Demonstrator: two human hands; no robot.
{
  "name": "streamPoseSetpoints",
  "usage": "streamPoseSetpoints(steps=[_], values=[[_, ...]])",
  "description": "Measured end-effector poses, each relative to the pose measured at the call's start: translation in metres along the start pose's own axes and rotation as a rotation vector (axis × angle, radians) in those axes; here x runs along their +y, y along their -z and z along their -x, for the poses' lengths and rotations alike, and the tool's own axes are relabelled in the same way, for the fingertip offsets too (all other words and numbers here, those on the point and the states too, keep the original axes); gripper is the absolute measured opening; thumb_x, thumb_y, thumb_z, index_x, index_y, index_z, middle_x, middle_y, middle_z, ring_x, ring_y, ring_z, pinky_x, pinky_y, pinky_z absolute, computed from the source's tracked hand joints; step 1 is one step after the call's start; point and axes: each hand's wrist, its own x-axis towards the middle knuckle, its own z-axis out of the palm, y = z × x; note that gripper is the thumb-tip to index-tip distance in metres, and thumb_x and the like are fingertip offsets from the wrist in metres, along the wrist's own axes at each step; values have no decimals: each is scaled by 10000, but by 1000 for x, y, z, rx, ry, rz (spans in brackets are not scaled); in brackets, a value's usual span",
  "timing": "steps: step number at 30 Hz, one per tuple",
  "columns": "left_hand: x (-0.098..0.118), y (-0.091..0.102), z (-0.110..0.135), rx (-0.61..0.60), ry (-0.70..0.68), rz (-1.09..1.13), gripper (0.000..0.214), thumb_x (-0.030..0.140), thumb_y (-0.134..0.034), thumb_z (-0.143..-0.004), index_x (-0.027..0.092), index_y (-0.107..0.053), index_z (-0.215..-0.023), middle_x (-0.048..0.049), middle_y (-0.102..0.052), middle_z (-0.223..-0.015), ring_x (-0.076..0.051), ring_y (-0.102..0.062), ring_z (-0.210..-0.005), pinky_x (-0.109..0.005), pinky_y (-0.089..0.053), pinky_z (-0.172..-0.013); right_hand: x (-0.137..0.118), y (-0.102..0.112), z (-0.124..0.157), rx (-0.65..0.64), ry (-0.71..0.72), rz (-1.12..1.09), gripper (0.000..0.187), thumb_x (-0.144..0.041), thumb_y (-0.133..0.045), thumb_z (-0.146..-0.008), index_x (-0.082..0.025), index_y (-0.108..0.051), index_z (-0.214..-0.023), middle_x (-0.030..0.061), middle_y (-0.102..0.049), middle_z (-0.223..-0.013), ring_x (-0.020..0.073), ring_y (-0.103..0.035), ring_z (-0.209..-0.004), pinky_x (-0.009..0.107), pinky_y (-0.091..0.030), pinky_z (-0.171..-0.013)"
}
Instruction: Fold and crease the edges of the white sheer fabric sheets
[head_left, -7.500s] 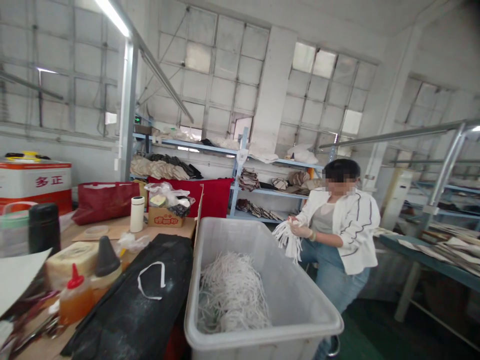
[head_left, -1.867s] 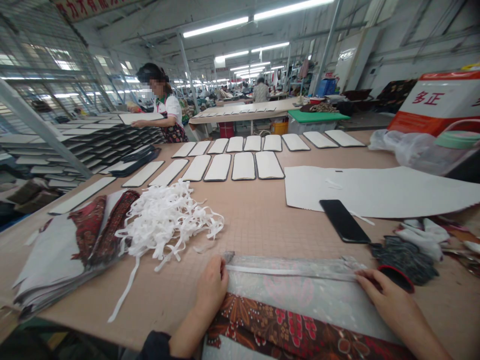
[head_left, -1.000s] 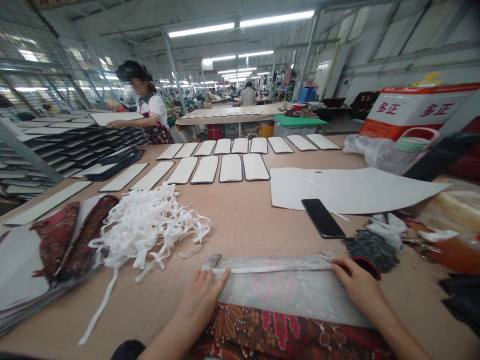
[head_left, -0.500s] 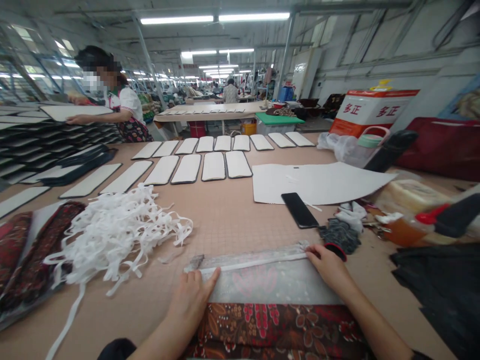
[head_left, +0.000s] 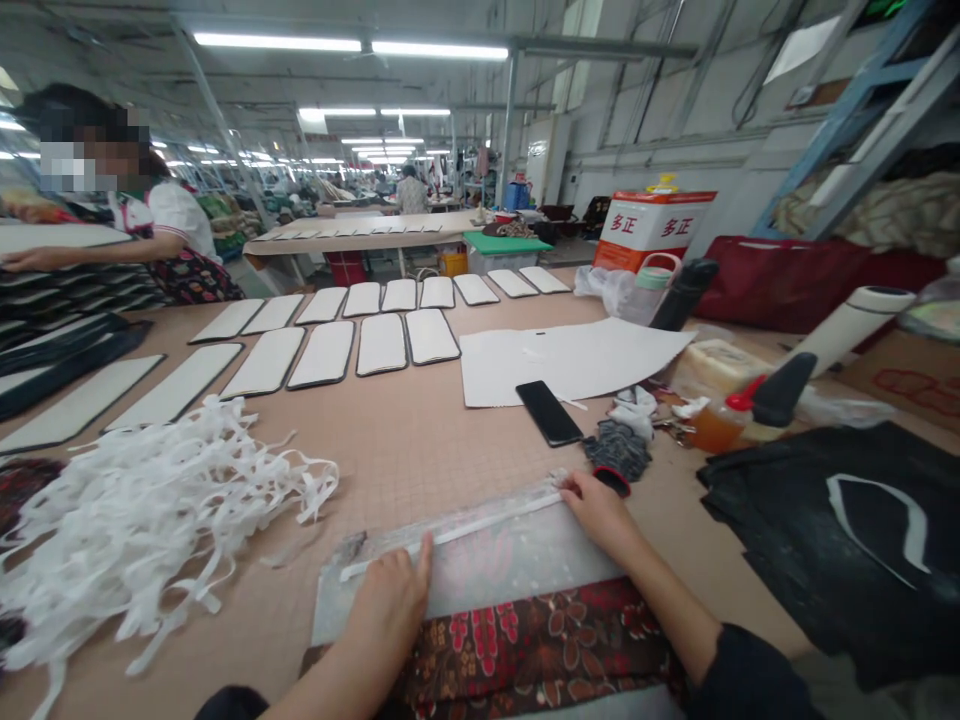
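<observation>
A narrow white strip point(head_left: 480, 522) lies along the far edge of a pale, semi-sheer fabric piece point(head_left: 540, 550), which bears a faint pink print. My left hand point(head_left: 394, 600) rests on the strip near its left end, thumb apart from the fingers, pressing down; the strip's tip pokes out to the left. At the right end, my right hand point(head_left: 600, 512) pinches the strip between thumb and fingers. Nearer to me is brown fabric with red flowers point(head_left: 540, 640), partly under my forearms. A heap of loose white strips point(head_left: 165, 510) lies to the left.
Beyond my hands are a black phone point(head_left: 549, 412), a large white sheet point(head_left: 570, 350) and rows of white dark-edged panels point(head_left: 322, 354). A grey glove point(head_left: 619, 450), an orange bottle point(head_left: 720, 425) and black material point(head_left: 825, 530) lie right. A co-worker point(head_left: 176, 235) holds a panel at left.
My view has turned to the right, so everything sits further left. My left hand has slid a little right along the strip, baring its left tip. The right hand keeps its pinch.
</observation>
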Motion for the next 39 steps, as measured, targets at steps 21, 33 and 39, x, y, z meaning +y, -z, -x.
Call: streamPoseSetpoints(steps=[21,33,39], values=[[58,23,-50,-29,-192,-13,426,40,-339,-822,165,-473,-1207,-129,-561,-1067,-258,-542,-950,-364,-483,-699,5,2,-2,56,-5,-29,96,-125,-440,-764,-170,-523,-786,45,-603,-800,158,-553,-781,244,-382,-696],[70,29,-52,-35,-159,15,408,46,-334,-828,129,-468,-1205,-142,-558,-1061,-271,-540,-957,-384,-496,-696,-8,-1,6,120,48,322,171,-92,-387,-819,-159,-543,-841,91,-592,-882,203,-528,-863,286,-378,-714],[72,30,-53,-1,-138,11,391,81,-348,-853,174,-470,-1212,-115,-575,-1033,-256,-556,-945,-391,-513,-703,-39,-24,38,161,543,378,144,-109,-448,-836,-188,-561,-880,52,-578,-928,187,-502,-894,307,-389,-787]])
